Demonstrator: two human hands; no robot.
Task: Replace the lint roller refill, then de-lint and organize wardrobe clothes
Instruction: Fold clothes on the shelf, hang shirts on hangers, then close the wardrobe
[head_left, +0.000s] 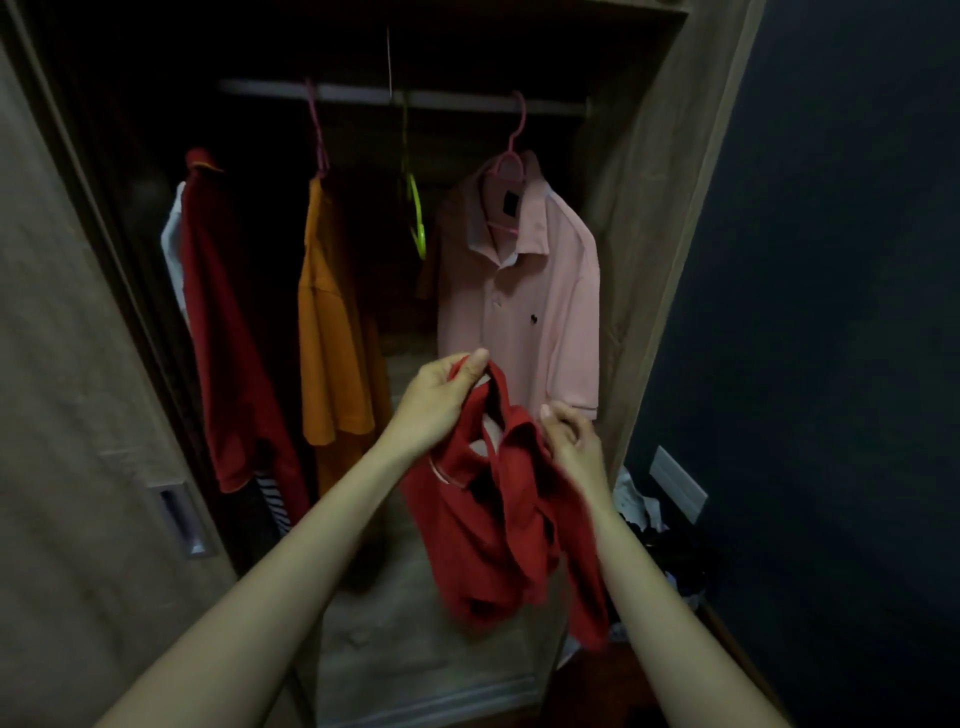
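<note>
A red polo shirt (483, 525) hangs crumpled in front of the open wardrobe, held up by both hands. My left hand (441, 395) pinches its collar at the top. My right hand (569, 441) grips the fabric a little lower on the right. Behind it a pink polo shirt (524, 306) hangs on a pink hanger (511, 156) from the rail (457, 101). An empty green hanger (415, 218) hangs beside it. An orange shirt (332, 332) and a dark red shirt (228, 332) hang further left. No lint roller is in view.
The sliding wardrobe door (78, 415) with a recessed handle (179, 519) stands at the left. A dark wall (831, 312) is at the right, with a pile of clothes (644, 514) on the floor near it. The wardrobe's wooden floor (415, 623) lies below the shirts.
</note>
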